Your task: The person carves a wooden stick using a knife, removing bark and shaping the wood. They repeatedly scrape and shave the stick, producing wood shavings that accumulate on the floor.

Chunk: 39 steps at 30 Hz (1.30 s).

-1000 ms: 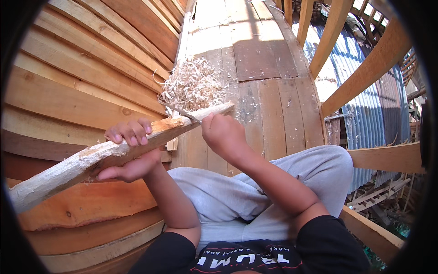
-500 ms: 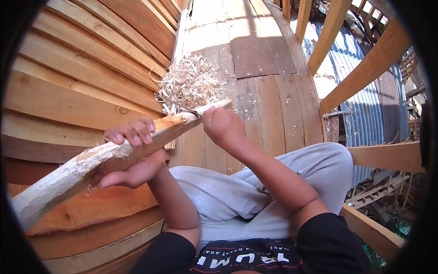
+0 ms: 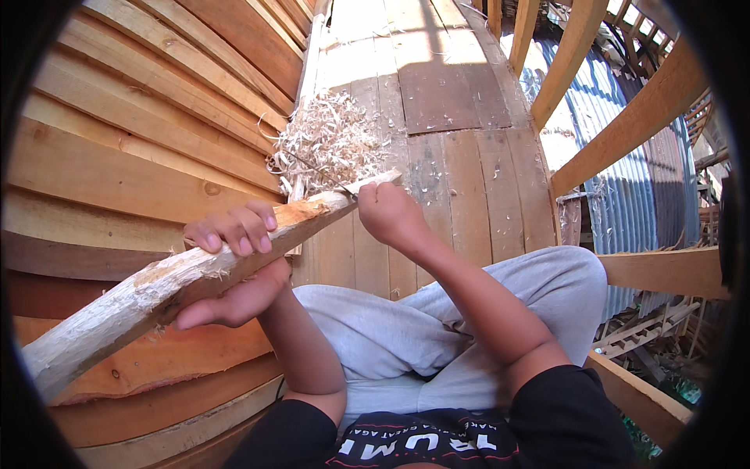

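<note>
The fingers (image 3: 234, 228) of the left hand (image 3: 230, 270) curl over the top of a long wooden pole (image 3: 168, 285), with the thumb and palm pressed beneath it, so the hand grasps the pole about its middle. The right hand (image 3: 391, 215) is clenched in a fist just past the pole's upper end, at about 1 o'clock from the left hand, gripping a small blade (image 3: 332, 184) whose thin dark metal pokes out toward 10 o'clock against the wood; its handle is hidden in the fist. The pole runs aslant from 8 o'clock near the lower left edge up to 2 o'clock at the centre. Most of it is pale, rough and grey-white, with frayed fibres, while the end by the blade is freshly cut, showing orange-brown wood and a flat pale tip. It is held above the person's lap, over grey trousers (image 3: 437, 344). Just beyond the tip, at 12 o'clock, lies a heap of curled wood shavings (image 3: 328, 144) on the plank floor (image 3: 437, 117). Stacked planks (image 3: 117, 148) rise at 9 o'clock, and slanting beams (image 3: 625, 125) stand at 3 o'clock. Compared with half a second ago, the right fist has slid slightly down the pole toward the left hand, and the left grasp is unchanged.
</note>
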{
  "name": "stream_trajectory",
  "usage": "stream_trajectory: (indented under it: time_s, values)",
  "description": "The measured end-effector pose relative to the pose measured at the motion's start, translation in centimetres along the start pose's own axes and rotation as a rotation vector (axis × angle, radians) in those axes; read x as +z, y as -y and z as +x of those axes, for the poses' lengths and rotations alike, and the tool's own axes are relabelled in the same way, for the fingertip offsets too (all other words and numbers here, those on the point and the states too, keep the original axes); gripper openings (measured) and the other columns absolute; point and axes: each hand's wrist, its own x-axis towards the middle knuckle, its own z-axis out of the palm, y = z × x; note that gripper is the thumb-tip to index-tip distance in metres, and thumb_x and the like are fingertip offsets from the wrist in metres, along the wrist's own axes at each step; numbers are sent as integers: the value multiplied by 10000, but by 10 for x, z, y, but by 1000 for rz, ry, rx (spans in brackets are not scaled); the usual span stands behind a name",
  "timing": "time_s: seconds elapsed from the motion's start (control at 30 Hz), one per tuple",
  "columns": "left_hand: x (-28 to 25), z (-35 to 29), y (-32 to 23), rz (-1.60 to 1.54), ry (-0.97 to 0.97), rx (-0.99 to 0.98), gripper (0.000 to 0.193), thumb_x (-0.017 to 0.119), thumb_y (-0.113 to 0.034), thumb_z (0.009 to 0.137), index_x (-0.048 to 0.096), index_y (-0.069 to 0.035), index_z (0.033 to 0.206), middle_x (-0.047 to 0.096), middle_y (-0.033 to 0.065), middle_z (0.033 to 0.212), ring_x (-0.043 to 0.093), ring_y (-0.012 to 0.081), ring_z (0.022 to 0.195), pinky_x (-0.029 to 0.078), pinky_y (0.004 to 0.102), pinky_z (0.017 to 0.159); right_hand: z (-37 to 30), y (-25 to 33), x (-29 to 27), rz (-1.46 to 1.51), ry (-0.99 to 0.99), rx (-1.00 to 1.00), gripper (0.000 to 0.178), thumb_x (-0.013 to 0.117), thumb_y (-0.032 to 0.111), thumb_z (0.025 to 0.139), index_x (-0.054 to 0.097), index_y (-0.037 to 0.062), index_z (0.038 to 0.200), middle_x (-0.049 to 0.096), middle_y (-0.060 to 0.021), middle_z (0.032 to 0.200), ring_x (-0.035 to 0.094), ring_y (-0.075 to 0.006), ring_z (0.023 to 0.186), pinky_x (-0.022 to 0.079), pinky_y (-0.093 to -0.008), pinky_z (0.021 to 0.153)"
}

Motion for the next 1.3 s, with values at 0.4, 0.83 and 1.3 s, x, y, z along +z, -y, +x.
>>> stream_trajectory:
  time_s: [0.4,0.83,1.3]
  values:
    - [-18,9,-3,-87,166,-60,736,572,-802,722,510,-113,970,555,34,789,511,159,670,364,361,721,24,-50,-6,-298,54,-75,503,338,324,927,686,-33,856,661,-279,909,644,-437,885,511,-501,804]
    - [-36,10,-10,-117,232,-49,732,542,-810,735,495,-114,957,535,38,776,506,170,651,386,370,703,14,-26,-6,-121,61,24,523,341,320,913,664,-78,809,637,-322,878,619,-480,871,476,-523,836]
    - [-36,6,-15,-98,240,-83,676,593,-760,747,525,-115,937,550,28,766,517,160,655,367,345,699,-3,22,-9,-187,195,18,495,327,303,920,687,-37,905,663,-270,972,640,-434,928,491,-511,844]
